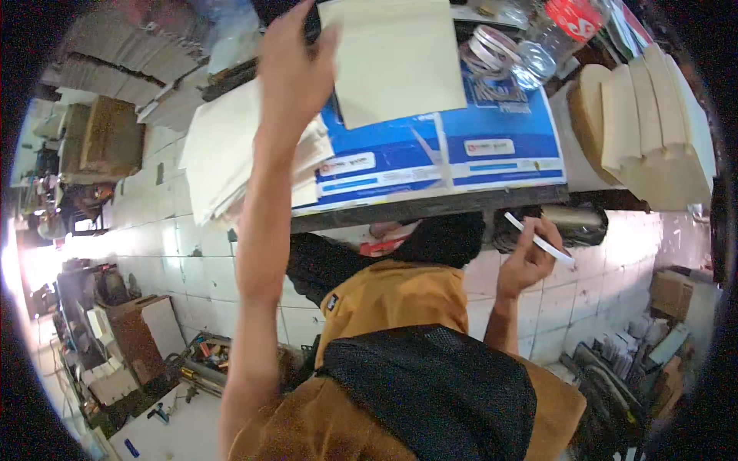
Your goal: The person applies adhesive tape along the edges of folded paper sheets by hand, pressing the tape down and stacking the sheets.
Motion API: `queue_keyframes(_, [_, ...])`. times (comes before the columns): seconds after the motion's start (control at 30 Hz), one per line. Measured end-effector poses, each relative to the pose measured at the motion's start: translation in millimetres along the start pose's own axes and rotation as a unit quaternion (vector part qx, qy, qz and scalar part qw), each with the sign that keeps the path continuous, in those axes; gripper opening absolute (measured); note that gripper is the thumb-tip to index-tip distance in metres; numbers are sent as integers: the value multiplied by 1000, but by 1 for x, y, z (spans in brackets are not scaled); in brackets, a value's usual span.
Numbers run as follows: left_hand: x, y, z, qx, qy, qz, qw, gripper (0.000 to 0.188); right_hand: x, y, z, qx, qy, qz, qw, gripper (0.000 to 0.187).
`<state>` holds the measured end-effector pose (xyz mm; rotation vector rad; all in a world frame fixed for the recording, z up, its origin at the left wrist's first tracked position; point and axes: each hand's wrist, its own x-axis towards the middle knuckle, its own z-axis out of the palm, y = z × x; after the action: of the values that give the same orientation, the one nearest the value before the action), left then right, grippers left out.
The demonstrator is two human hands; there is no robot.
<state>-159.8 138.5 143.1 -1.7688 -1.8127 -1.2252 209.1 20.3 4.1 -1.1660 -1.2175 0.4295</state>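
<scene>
Cream sheet [400, 65] lies toward the bench's [430, 204] far edge, long axis unclear. Left hand [296, 65] is nearer: open, blurred, at the sheet's left side, contact unclear. Right hand [530, 257] grips white stick [553, 250] off the near edge.

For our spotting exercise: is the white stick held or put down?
Held: the right hand grips the white stick, both ends jutting past it.

You are facing a dark-edged workbench [430, 206] that is running below your left hand [296, 73], while a pale tiled floor [565, 303] is stretching beneath your right hand [532, 257] and bright light [54, 247] is glaring well to the left of both.
</scene>
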Motion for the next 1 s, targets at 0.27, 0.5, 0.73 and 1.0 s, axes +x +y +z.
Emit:
queue_keyframes(0.27, [-26, 5, 208, 98, -97, 64, 988, 91, 0, -18, -6, -9, 28, 22, 999, 29])
queue_keyframes(0.5, [-123, 68, 154, 90, -237, 17, 967, 96, -2, -1, -24, -42, 60, 39, 997, 30])
queue_keyframes(0.73, [-131, 65, 113, -86, -157, -69, 982, 75, 8, -18, 41, 56, -59, 75, 994, 41])
queue_keyframes(1.0, [-222, 43, -42, -222, -67, -260, 937, 44, -45, -49, 133, 16, -336, 4, 942, 64])
